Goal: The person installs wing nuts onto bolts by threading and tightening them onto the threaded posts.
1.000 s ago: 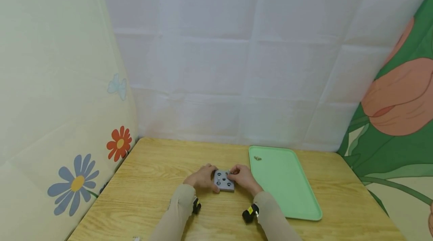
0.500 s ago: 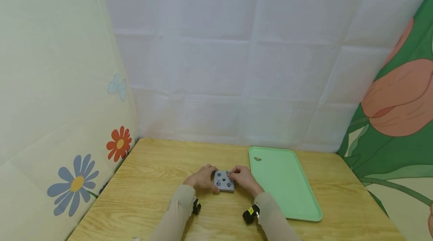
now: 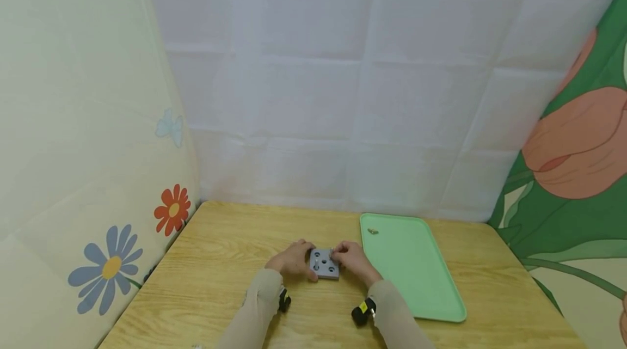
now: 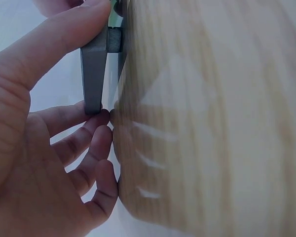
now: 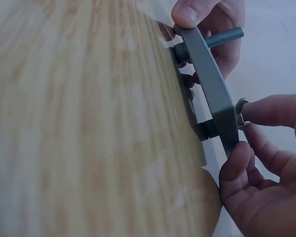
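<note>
A grey metal plate (image 3: 324, 263) with several round holes lies over the wooden table, raised on bolt heads that show beneath it in the right wrist view. A threaded bolt (image 5: 226, 37) stands up through its left part. My left hand (image 3: 293, 259) grips the plate's left side, thumb on the near edge and fingers at the far edge. With thumb and fingertips, my right hand (image 3: 355, 259) pinches a small shiny metal fastener (image 5: 242, 107) at the plate's far right corner, above another bolt head (image 5: 207, 130). The fastener's exact kind is partly hidden by the fingers.
A light green tray (image 3: 416, 267) lies right of the plate, close to my right hand. Small brass-coloured hardware (image 3: 373, 231) sits in its far left corner. A small pale object (image 3: 197, 346) shows at the bottom edge of the head view.
The right fingertips have shifted slightly around the fastener at the plate's far right corner. My left hand and the plate hold their place.
</note>
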`<state>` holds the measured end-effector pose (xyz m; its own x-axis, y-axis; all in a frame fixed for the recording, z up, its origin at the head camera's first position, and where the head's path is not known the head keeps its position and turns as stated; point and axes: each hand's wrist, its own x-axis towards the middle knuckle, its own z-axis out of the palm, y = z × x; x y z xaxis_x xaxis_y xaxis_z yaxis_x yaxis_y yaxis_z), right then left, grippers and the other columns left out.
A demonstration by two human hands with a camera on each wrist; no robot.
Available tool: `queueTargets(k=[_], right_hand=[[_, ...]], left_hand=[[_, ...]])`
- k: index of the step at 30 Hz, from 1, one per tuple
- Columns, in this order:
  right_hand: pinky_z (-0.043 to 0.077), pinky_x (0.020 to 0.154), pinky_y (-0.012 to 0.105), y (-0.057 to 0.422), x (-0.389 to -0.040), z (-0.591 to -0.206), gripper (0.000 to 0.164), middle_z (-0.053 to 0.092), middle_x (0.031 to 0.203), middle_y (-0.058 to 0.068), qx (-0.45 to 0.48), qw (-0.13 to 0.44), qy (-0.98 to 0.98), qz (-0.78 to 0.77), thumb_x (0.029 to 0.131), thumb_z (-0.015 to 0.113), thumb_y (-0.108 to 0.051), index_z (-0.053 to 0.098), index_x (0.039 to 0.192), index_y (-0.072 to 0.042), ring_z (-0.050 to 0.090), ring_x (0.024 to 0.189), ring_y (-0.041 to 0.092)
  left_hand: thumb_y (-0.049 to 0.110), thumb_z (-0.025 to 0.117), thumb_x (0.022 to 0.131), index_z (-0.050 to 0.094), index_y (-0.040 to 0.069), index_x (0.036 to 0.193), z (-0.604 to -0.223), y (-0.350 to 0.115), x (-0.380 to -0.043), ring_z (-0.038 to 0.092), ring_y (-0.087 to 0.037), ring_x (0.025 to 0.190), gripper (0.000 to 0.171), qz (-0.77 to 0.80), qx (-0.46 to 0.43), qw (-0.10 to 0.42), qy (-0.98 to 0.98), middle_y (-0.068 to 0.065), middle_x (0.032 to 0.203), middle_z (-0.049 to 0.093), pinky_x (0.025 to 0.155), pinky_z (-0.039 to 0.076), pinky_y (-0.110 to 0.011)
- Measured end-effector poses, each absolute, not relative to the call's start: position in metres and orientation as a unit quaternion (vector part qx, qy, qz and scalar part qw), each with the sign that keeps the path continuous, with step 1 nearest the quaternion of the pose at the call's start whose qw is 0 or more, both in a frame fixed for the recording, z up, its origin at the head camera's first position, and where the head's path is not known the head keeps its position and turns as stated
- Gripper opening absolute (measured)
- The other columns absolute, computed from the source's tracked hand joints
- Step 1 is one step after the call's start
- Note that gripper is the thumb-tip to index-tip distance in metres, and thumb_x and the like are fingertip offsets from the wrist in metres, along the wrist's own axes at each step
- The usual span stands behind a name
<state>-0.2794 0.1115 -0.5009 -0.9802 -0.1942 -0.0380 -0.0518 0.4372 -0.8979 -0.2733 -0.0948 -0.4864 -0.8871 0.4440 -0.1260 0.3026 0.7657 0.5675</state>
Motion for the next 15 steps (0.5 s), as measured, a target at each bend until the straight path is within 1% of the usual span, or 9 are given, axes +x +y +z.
queueTargets(k=[6, 8, 11, 15], right_hand=[[0.046, 0.06, 0.029, 0.111, -0.2805, -0.5015, 0.027, 0.056, 0.083, 0.006, -0.072, 0.065, 0.851, -0.515, 0.08, 0.07, -0.01, 0.057, 0.102, -0.001, 0.053, 0.069, 0.016], [0.045, 0.06, 0.029, 0.1113, -0.2811, -0.5026, 0.031, 0.054, 0.082, 0.006, -0.074, 0.063, 0.855, -0.509, 0.08, 0.071, -0.011, 0.056, 0.106, -0.001, 0.053, 0.068, 0.017], [0.043, 0.059, 0.028, 0.1114, -0.2816, -0.5041, 0.028, 0.054, 0.08, 0.005, -0.081, 0.055, 0.861, -0.499, 0.08, 0.072, -0.012, 0.059, 0.102, -0.002, 0.051, 0.069, 0.016], [0.042, 0.061, 0.028, 0.111, -0.2806, -0.5038, 0.019, 0.055, 0.079, 0.002, -0.092, 0.042, 0.864, -0.493, 0.079, 0.073, -0.012, 0.062, 0.092, -0.004, 0.049, 0.07, 0.015]], left_hand=[[0.036, 0.085, 0.068, 0.05, 0.011, 0.133, -0.4867, -0.0941, -0.2744, 0.045, -0.026, 0.118, 0.078, 0.275, 0.198, 0.129, 0.932, -0.005, 0.125, 0.048, 0.095, 0.039, -0.044], [0.036, 0.084, 0.068, 0.05, 0.011, 0.133, -0.4866, -0.094, -0.2742, 0.045, -0.026, 0.117, 0.078, 0.273, 0.197, 0.128, 0.933, -0.005, 0.125, 0.048, 0.094, 0.039, -0.044], [0.037, 0.084, 0.068, 0.05, 0.011, 0.133, -0.4866, -0.094, -0.2737, 0.045, -0.026, 0.118, 0.078, 0.273, 0.196, 0.128, 0.933, -0.005, 0.125, 0.048, 0.094, 0.039, -0.045], [0.036, 0.084, 0.068, 0.049, 0.011, 0.134, -0.4868, -0.0938, -0.2735, 0.044, -0.027, 0.119, 0.079, 0.275, 0.196, 0.129, 0.932, -0.005, 0.126, 0.048, 0.095, 0.039, -0.045]])
